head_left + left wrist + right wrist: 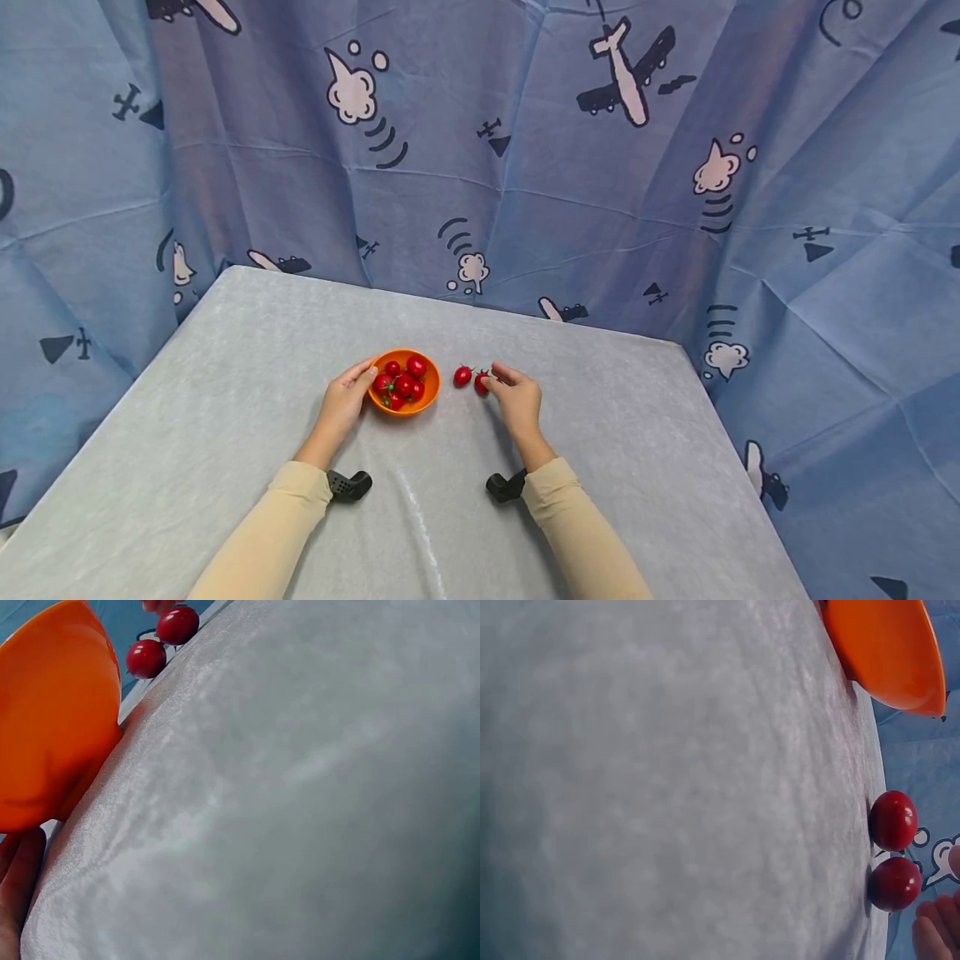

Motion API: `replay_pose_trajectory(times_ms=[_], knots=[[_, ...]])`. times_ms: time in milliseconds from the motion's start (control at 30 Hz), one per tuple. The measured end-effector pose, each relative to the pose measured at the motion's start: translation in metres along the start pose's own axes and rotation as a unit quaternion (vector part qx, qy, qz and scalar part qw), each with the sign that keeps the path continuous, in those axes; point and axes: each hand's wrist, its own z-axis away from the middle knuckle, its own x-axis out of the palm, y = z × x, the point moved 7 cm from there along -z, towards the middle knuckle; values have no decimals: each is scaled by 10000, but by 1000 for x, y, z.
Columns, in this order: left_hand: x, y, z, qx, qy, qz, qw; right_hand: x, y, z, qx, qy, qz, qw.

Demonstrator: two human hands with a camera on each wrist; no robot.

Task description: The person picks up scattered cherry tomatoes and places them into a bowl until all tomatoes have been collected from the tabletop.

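An orange bowl (432, 387) with several cherry tomatoes (403, 384) in it stands on the table. My left hand (343, 404) holds its left side, the thumb at the rim; most fingers are hidden behind it. To the right of the bowl lie two more red tomatoes side by side, the left tomato (462, 376) and the right tomato (481, 382). Around the right one, my right hand (521, 404) reaches with thumb and fingers spread apart. In the right wrist view, its fingers (933, 930) appear just beside that tomato (895, 884), with no grip visible.
A pale grey cloth covers the table (615, 417). Behind and beside it hangs a blue curtain (420, 208) printed with planes. Black wrist mounts (350, 486) stick out from both wrists, over the table.
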Motion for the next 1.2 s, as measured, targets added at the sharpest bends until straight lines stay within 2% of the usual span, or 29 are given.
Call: replay_pose_trajectory(times_ms=[533,633,767,867,967,1200], knots=[[1,-5,-2,-53,-23,-139,9999,6,14,-1,252,-81,-70,9996],[1,-4,-2,-22,-31,-106,9999,7,15,-2,292,-120,-85,9995],[2,6,4,-80,-63,-64,9999,9,14,-3,277,-170,-134,9994],[2,6,2,-120,-65,-69,9999,10,13,-3,290,-186,-121,9993],[1,-3,-3,-58,-20,-82,9999,12,14,-4,333,-189,-103,9992],[1,-2,-2,-25,1,-48,10000,12,16,-6,251,-112,82,9996]])
